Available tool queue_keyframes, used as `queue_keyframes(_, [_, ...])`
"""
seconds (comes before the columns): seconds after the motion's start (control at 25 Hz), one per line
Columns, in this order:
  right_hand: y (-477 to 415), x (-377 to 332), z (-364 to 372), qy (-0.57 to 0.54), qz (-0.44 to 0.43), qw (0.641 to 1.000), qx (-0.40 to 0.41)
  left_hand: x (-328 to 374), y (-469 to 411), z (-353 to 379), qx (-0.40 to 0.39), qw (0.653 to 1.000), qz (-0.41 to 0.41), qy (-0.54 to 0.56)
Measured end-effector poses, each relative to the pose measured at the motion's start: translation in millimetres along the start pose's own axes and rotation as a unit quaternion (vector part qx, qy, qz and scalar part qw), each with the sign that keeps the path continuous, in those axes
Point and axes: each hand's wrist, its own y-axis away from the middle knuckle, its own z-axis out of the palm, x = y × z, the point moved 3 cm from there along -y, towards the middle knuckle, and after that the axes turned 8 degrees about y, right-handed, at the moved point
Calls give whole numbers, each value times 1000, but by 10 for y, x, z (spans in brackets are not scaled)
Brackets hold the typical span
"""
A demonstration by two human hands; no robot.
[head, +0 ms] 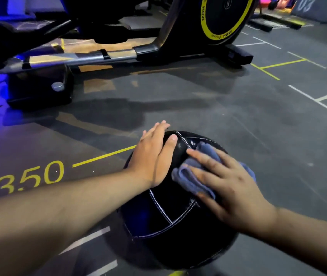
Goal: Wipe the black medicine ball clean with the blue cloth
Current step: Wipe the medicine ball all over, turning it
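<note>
The black, white-stitched medicine ball [168, 226] is seen resting on the grey gym floor [238, 116], near and centre. The crumpled blue cloth [181, 177] is pressed onto its upper right face by the right hand [224, 182], whose grip is open, fingers spread flat. The ball is steadied at its far left by the left hand [154, 156], likewise flat and holding nothing. Since the uncovered panels lie nearer than the cloth, a stroke drawn nearward is judged likely.

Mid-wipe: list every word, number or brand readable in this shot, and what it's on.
"350": yellow floor marking, left of the medicine ball.
"MBH": twice on the flywheel's yellow ring.
"03": pale digits on a grey panel, top right.
The small script beside "MBH": too blurred to read.
No text visible on the medicine ball or blue cloth.
</note>
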Motion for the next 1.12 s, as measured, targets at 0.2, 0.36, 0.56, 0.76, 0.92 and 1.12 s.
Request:
queue_keyframes(0.2, [141,3,-14,8,-18,1000,-17,-49,85,-60,-40,989,-127,-62])
queue_keyframes(0.36, [206,189,-69,-42,15,999,8,-68,139,-91,-100,994,-49,-14])
queue_keyframes(0.56, [65,651,-60,-178,280,942,44,-22,177,-36,-197,977,81,-12])
queue_keyframes(0.76, [-61,895,-2,-189,364,912,-32,-130,188,79,-172,970,159,-65])
queue_keyframes(0.92, [-126,758,-74,-136,305,943,-11,-90,219,259,-91,982,158,-50])
queue_keyframes(1.12, [-282,406,-154,-113,177,971,-111,-9,234,300,-81,980,170,63])
